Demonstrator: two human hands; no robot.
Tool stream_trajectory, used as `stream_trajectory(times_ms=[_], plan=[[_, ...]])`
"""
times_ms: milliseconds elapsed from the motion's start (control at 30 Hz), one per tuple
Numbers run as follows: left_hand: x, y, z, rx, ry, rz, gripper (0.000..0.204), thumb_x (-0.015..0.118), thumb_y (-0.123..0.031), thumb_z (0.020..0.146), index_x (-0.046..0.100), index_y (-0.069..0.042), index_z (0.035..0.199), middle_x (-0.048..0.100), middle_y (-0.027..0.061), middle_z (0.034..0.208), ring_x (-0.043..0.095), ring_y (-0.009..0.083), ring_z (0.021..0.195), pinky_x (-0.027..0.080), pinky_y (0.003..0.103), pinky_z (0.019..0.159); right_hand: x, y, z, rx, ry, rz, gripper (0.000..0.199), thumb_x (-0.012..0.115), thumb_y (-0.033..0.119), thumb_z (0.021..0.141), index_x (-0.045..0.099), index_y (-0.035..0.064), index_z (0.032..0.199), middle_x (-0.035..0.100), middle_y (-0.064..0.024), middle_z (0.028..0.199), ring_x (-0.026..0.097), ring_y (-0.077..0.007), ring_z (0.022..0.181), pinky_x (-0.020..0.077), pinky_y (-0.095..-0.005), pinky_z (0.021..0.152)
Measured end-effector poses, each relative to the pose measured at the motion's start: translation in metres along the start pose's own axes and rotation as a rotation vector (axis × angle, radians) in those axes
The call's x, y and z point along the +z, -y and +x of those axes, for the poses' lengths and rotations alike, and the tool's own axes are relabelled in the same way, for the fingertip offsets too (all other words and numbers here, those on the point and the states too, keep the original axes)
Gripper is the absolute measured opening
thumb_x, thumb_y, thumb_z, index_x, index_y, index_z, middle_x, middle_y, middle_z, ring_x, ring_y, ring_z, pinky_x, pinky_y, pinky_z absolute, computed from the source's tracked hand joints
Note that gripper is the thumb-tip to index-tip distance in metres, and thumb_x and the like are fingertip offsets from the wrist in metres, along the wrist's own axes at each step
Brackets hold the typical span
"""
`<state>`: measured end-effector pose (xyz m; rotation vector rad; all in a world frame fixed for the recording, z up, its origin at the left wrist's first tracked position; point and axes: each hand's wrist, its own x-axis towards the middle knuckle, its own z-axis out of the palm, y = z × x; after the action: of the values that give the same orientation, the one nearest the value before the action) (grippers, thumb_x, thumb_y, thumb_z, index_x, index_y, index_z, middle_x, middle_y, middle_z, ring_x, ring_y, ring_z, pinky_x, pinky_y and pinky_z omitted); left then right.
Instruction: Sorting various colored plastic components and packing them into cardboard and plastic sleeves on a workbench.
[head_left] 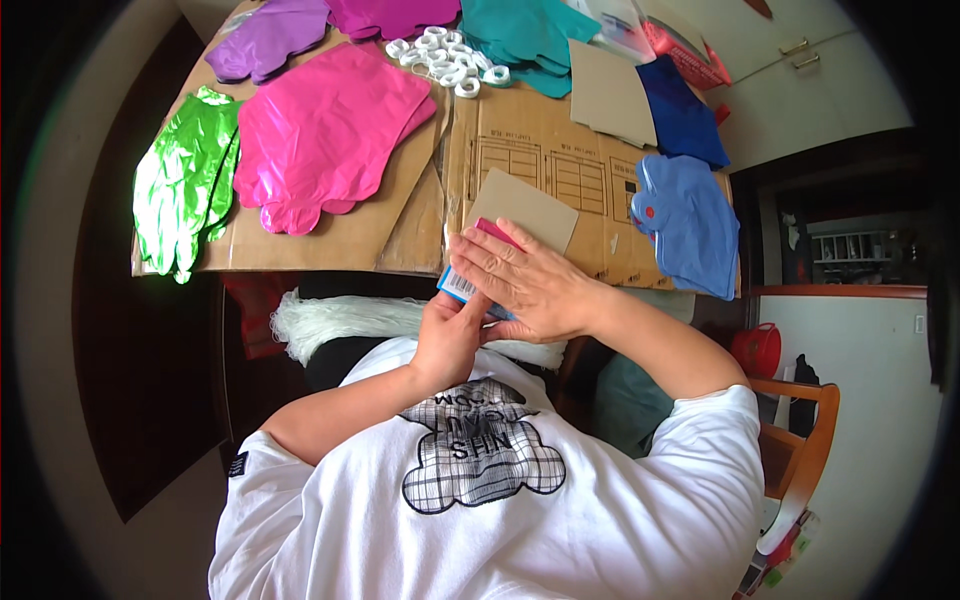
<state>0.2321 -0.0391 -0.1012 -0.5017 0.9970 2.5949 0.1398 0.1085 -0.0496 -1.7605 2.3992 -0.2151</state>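
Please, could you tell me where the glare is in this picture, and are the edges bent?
In the head view, the strongest glare is on the green foil pieces; also in the head view, the dark brown panel bows along the left, and the right hand shows no obvious motion blur.

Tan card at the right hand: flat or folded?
Flat, as far as it shows: the tan card has straight outer edges and no visible crease. Can't tell for its near end, hidden by the right hand.

White glare streaks the green foil (188, 180), while a black vignette rings the fisheye-bent view.
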Motion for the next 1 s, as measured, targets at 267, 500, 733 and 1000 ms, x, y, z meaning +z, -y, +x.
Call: stream_trajectory(times_ms=[267, 500, 733, 1000], plan=[[0.003, -0.004, -0.002, -0.031, -0.065, 0.004, 0.017, 0.054, -0.013, 0.098, 0.060, -0.004, 0.112, 0.066, 0.0058, 0.102, 0.067, 0.0148, 0.088, 0.061, 0.035, 0.076, -0.012, -0.018, -0.001, 0.174, -0.034, -0.098, 0.096, 0.039, 0.071, 0.088, 0.021, 0.0014, 0.151, 0.017, -0.0194, 0.158, 0.017, -0.0317, 0.147, 0.0079, -0.0496, 0.119], [0.005, -0.006, 0.000, -0.023, -0.049, -0.031, 0.021, 0.054, -0.012, 0.098, 0.058, -0.003, 0.117, 0.066, 0.0065, 0.105, 0.067, 0.0166, 0.089, 0.061, 0.032, 0.076, -0.019, 0.000, 0.001, 0.146, -0.035, 0.005, 0.096, 0.048, 0.066, 0.087, 0.019, 0.0019, 0.152, 0.016, -0.0182, 0.159, 0.016, -0.0311, 0.147, 0.0078, -0.0499, 0.119], [0.000, -0.009, 0.001, -0.093, 0.013, -0.095, 0.027, 0.052, -0.009, 0.099, 0.053, -0.002, 0.125, 0.063, 0.0096, 0.115, 0.067, 0.0216, 0.096, 0.058, 0.037, 0.083, -0.003, -0.004, 0.000, 0.102, -0.021, 0.026, 0.102, 0.064, 0.054, 0.080, 0.015, 0.0022, 0.153, 0.011, -0.0168, 0.160, 0.012, -0.0304, 0.148, 0.0066, -0.0514, 0.119], [0.001, -0.009, 0.000, -0.070, 0.054, -0.077, 0.028, 0.052, -0.008, 0.098, 0.052, -0.002, 0.126, 0.063, 0.0102, 0.115, 0.067, 0.0219, 0.097, 0.058, 0.037, 0.084, -0.006, -0.005, 0.000, 0.097, 0.020, 0.041, 0.098, 0.056, 0.059, 0.085, 0.014, 0.0017, 0.153, 0.011, -0.0169, 0.160, 0.009, -0.0307, 0.149, 0.0047, -0.0521, 0.119]])
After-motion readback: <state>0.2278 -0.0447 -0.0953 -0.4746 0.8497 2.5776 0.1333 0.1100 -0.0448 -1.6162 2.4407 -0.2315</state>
